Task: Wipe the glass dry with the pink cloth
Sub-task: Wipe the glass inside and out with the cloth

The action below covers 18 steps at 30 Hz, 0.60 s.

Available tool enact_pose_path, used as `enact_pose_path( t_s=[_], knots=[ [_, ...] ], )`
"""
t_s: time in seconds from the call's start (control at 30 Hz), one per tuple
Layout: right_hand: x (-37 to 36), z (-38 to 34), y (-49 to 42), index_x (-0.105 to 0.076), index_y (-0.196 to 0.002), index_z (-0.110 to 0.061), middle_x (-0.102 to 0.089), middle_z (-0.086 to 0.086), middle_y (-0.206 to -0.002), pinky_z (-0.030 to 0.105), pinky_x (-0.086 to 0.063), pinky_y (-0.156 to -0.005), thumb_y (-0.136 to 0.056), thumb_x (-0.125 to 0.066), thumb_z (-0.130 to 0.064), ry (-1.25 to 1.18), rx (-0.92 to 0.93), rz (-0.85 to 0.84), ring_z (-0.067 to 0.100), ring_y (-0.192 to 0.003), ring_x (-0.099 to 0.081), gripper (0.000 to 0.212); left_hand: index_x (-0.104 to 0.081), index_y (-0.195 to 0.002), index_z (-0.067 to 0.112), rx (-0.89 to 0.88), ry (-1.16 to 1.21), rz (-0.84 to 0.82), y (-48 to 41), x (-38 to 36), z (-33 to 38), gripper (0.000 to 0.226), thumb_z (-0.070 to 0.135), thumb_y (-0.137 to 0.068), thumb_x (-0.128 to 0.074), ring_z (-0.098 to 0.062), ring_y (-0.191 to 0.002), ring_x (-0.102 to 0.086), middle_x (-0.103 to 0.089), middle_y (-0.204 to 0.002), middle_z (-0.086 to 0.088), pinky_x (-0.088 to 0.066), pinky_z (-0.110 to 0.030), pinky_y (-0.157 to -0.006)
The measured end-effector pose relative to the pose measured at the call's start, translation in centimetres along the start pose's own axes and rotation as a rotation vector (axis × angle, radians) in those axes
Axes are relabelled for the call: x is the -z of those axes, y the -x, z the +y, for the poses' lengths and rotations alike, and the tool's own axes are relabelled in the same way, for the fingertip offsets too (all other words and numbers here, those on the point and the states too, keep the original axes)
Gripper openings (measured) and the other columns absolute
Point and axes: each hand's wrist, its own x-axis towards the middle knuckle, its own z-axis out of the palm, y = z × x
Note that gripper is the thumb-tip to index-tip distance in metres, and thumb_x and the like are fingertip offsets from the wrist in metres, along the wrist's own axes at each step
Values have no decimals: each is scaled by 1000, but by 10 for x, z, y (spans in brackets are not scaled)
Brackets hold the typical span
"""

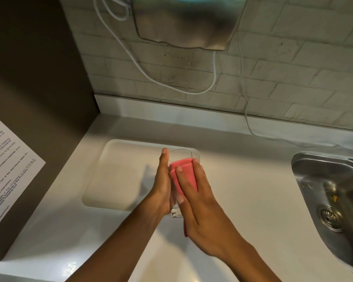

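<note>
**Over the counter, a glass that could slip**

Nearest the counter's (243, 190) front edge, both forearms came up from the bottom of the view and met at the glass (176, 208), which was held off the surface above the near right corner of a pale tray (118, 174). The right hand (200, 202) lay flat over the pink cloth (183, 174), fingers spread and pressing it against the glass's near side; a tail of cloth hung below the palm. The left hand (161, 184) clasped the glass from its left, thumb reaching toward the rim, fingers hidden behind the wall.

The risk, as I judged it, lay in that one-sided hold: a wet glass gripped by one hand while the other rubbed could twist loose and drop onto the counter or tray. Hard pressure near the thin rim might chip it. Farther right, the sink (332, 192) sat well apart, so a fall would likely have landed on the hard top.
</note>
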Motion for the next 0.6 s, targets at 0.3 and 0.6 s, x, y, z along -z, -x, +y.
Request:
enact_pose_path(
  t_s=[0.3, 0.6],
  knots=[
    [12, 7, -26, 14, -163, -39, 21, -25, -170, 14, 0, -125, -111, -16, -44, -148, -80, 71, -7, -153, 22, 60, -74, -128, 11, -56, -97, -26, 9, -7, -6, 91, 84, -95, -32, -34, -114, -78, -82, -120, -17, -60, -53, -103],
    [1, -1, -14, 6, -162, -49, 25, -17, -171, 8, -8, -115, -104, -10, -59, 32, -30, 11, 2, -157, 7, 62, -87, -105, 16, -19, -17, 4, 11, -4, -5, 84, 85, -92, -41, -27, -92, -84, -85, -103, -15, -68, -41, -86]
  ],
)
